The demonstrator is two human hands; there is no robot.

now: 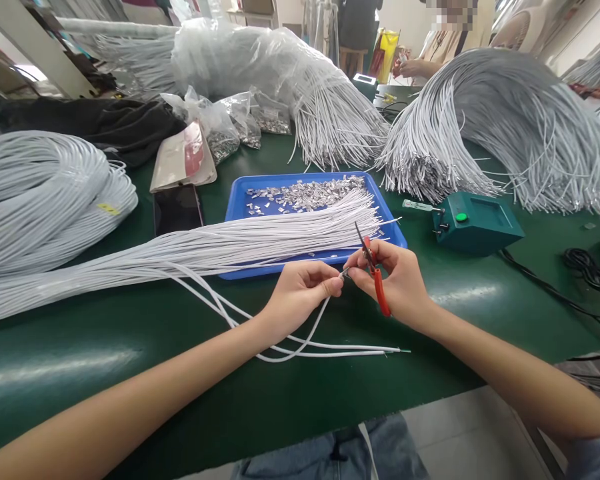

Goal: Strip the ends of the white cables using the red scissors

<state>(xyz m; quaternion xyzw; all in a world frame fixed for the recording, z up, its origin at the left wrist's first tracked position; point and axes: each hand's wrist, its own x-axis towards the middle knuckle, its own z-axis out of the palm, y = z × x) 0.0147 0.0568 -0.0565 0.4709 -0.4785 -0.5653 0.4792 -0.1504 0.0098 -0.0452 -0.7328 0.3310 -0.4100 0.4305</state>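
Observation:
My left hand [305, 293] pinches the end of a white cable [317, 323] just in front of the blue tray [310, 267]. Close beside it, my right hand [393, 277] holds red-handled scissors [381, 293], blades pointing up, while its thumb and forefinger meet at the cable's tip. A tiny piece at that tip is too small to make out. Across the tray lies a bundle of white cables [260, 237], with small metal pieces [315, 193] behind it. Two loose cable ends [375, 350] rest on the green table below my hands.
A green device [475, 223] with a black cord stands at the right. Large cable bundles [425, 147] and plastic bags of metal pieces [220, 137] lie behind. A coiled bundle [45, 200] and a phone [177, 210] are at the left. Another person's hand [413, 67] shows at the back.

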